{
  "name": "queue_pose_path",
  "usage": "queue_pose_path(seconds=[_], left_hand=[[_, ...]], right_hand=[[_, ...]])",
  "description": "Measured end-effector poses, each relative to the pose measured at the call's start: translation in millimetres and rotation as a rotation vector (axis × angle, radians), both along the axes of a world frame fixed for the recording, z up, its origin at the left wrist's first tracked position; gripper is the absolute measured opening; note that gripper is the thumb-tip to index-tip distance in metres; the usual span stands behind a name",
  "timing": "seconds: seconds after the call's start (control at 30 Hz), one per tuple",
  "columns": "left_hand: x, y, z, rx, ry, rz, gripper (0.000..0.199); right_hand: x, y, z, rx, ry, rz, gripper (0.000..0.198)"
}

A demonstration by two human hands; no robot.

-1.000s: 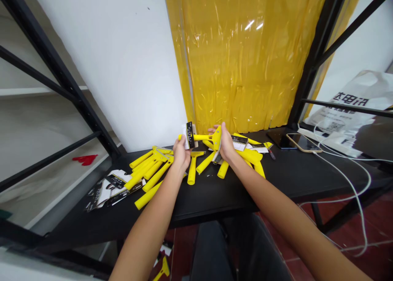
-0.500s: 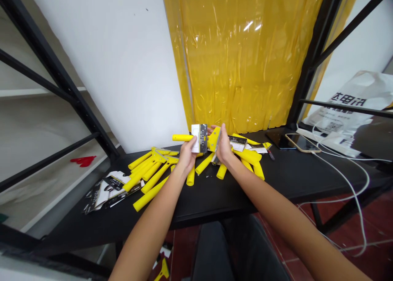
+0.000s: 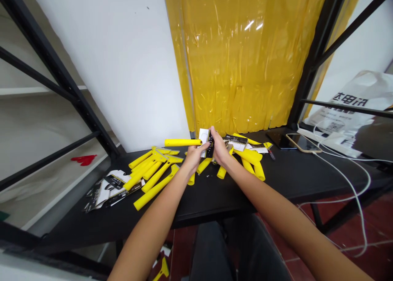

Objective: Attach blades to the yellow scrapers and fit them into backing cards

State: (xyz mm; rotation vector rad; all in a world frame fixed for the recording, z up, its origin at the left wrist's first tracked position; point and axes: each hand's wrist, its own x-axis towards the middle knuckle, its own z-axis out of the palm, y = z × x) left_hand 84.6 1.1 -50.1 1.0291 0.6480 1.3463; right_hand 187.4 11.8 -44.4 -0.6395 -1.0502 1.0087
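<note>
A: In the head view, where is the printed card [image 3: 203,133] found?
B: Near the centre of the frame, just above the tabletop [image 3: 211,199], between the two hands. It is pinched by the grip of the left hand [image 3: 193,158], with the thumb laid across its white part.

A: And the yellow handle [image 3: 181,142]?
B: It is seen sticking out to the left of the card, almost level, just above the left hand. Its other end is hidden.

A: How is the right hand [image 3: 219,148] placed?
B: It is held upright against the card's dark right side. Its fingers are mostly hidden, so whether anything is pinched by that grip cannot be told.

A: What is seen around them?
B: Yellow scrapers [image 3: 150,173] are heaped left of centre, partly over loose packaging [image 3: 107,189] at the lower left. More yellow tools [image 3: 250,156] are piled right of centre, beside a card-covered piece [image 3: 236,142].

A: And farther right?
B: A phone [image 3: 303,143] is laid beside a dark device [image 3: 281,140], with a white plastic bag [image 3: 353,96] placed at the right edge.
</note>
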Motion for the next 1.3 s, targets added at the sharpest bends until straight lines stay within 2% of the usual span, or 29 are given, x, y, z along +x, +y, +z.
queue_pose_path(seconds=[0.1,0.2,0.37,0.67,0.83,0.97,1.17,1.3], left_hand=[[-1.3,3.2,0.6,0.02,0.012,0.015,0.036],[-2.8,5.7,1.7,-0.009,0.038,0.022,0.033],[-5.9,9.2,2.8,-0.005,0.004,0.092,0.038],[-11.0,12.6,5.6,0.006,-0.02,0.169,0.037],[-16.1,19.3,4.2,0.04,0.026,0.249,0.046],[-18.8,20.2,6.5,0.057,0.03,0.235,0.051],[-21.9,19.3,8.9,0.049,0.002,0.213,0.044],[-27.7,19.4,10.1,0.013,0.005,0.207,0.04]], right_hand=[[0.7,-0.2,-1.8,-0.054,0.073,0.075,0.056],[2.5,2.1,-4.9,-0.081,0.091,0.074,0.051],[9.0,8.3,-6.9,-0.08,0.117,0.075,0.049],[14.9,9.5,-10.4,-0.142,-0.005,0.191,0.043],[20.8,13.1,-10.9,-0.172,-0.069,0.173,0.044],[25.7,13.1,-6.9,-0.18,-0.158,0.126,0.047],[36.9,10.3,2.6,-0.183,-0.184,0.138,0.05],[44.3,12.4,2.8,-0.118,-0.167,0.06,0.048]])
